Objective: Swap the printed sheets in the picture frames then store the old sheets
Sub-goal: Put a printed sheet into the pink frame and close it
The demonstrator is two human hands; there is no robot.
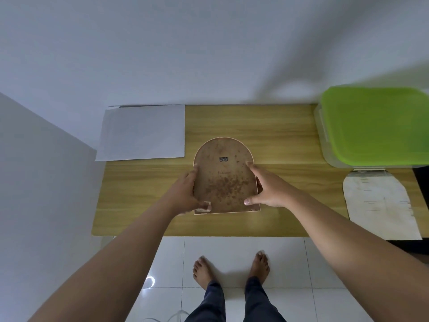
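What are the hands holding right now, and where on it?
Both hands grip the arched frame, lying back-side up on the table: the left hand on its left edge, the right hand on its right edge, thumb near the bottom corner.

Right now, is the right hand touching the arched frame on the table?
Touching. In the head view, the right hand has its fingertips on the right edge of the arched frame and its thumb pressed on the brown back.
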